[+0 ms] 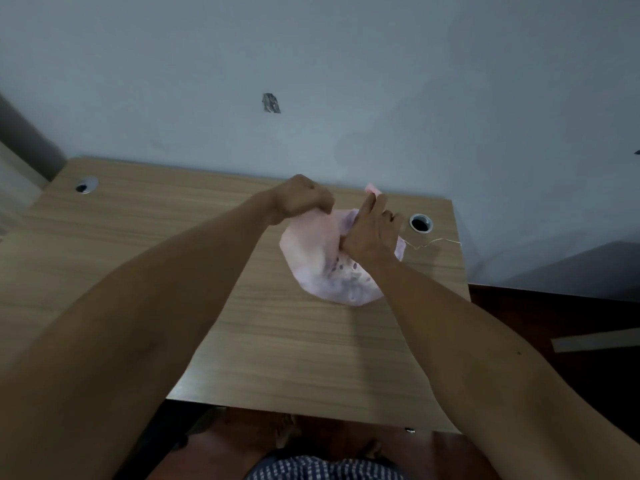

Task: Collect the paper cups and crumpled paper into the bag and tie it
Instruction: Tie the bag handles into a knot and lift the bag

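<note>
Head view: your left hand (304, 199) grips one pink flap of the bag (325, 261), your right hand (372, 233) pinches the other flap. The full bag sits on the desk (138, 237), near the far right grommet (421, 223).

A single wide-angle view looked forward and down from the person's head, close above a wooden table (104, 258) that filled the middle of the frame. A pale wall (346, 81) took the upper half, the floor (554, 323) the right edge, and both forearms reached in from the bottom corners.
</note>
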Motion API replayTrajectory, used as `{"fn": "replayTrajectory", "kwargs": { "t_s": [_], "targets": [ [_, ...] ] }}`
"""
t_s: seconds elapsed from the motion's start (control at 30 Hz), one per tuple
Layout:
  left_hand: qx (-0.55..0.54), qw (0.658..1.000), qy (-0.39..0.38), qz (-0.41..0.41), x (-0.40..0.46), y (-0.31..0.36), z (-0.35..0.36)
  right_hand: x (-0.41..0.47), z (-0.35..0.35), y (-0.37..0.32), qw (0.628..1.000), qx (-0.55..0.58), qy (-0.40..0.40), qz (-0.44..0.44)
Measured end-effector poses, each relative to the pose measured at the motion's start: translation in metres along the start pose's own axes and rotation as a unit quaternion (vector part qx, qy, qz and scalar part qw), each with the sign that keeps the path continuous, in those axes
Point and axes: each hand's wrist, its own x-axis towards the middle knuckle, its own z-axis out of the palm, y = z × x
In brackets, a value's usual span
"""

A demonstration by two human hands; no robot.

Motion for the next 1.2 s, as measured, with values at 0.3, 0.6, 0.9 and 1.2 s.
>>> {"fn": "replayTrajectory", "kwargs": {
  "t_s": [0.3, 0.6, 0.9, 1.2],
  "targets": [
    [-0.16, 0.984, 0.073, 0.033, 0.022, -0.011, 0.054, 0.003, 0.014, 0.022, 0.984, 0.175, -0.039, -0.015],
    [-0.15, 0.971, 0.169, 0.077, 0.017, -0.003, 0.067, 0.021, -0.014, 0.035, 0.843, 0.537, -0.031, 0.029],
    [-0.256, 0.964, 0.063, -0.013, 0.01, 0.014, 0.063, 0.024, -0.033, 0.035, 0.745, 0.66, -0.092, 0.034],
    [-0.247, 0.969, -0.013, -0.009, 0.007, 0.009, 0.064, 0.017, -0.048, 0.035, 0.69, 0.715, -0.092, 0.06]
  ]
}}
